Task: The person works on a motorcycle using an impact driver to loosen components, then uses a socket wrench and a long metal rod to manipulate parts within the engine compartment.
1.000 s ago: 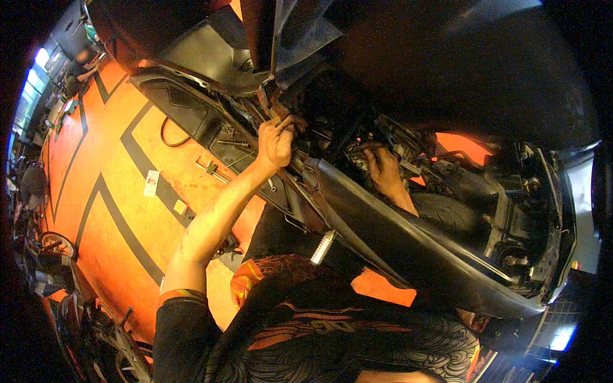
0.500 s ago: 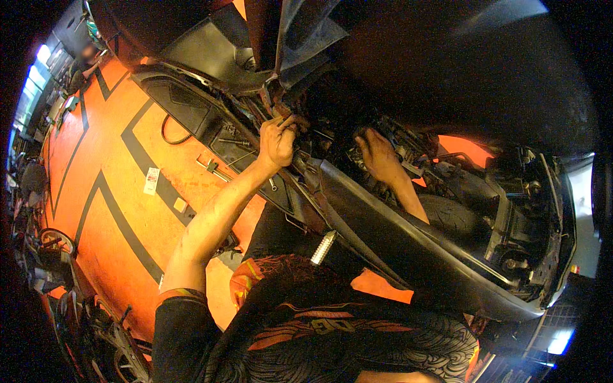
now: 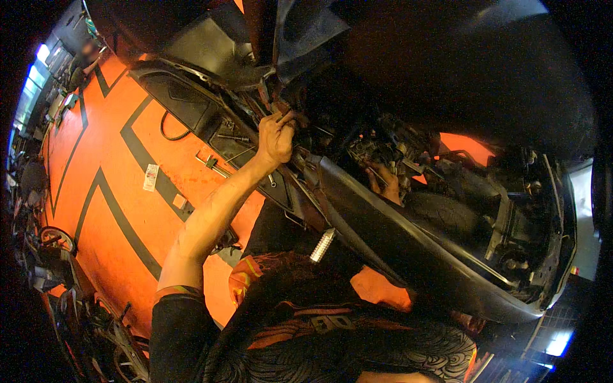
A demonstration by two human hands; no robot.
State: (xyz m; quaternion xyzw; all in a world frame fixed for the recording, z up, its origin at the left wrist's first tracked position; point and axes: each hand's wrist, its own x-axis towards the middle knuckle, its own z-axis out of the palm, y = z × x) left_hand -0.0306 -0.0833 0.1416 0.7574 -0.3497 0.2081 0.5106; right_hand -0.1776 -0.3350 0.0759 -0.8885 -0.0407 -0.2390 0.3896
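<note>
My left hand (image 3: pixel 276 139) is closed at the middle of a scooter-like vehicle, its fingers curled at a dark, rusty-looking part. What they grip is too dark to make out. My right hand (image 3: pixel 386 184) reaches down behind the long black side panel (image 3: pixel 367 203), low among the dark engine parts (image 3: pixel 377 150). The panel hides its wrist, and its fingertips are lost in shadow, so its grip is unclear. Left of my left hand lies the black floorboard (image 3: pixel 185 105), with a socket tool (image 3: pixel 234 137) and a wrench (image 3: pixel 272 180) on it.
A metal T-shaped tool (image 3: pixel 211 163) and a white printed packet (image 3: pixel 151 177) lie on the orange floor (image 3: pixel 128 210) with dark stripes. A wheel (image 3: pixel 447 217) sits behind the panel. Parked motorcycles (image 3: pixel 64 306) line the left, and another person (image 3: pixel 83 64) is far off.
My right hand has moved down and deeper behind the side panel, so less of it and its forearm shows. My left hand stays nearly in place.
</note>
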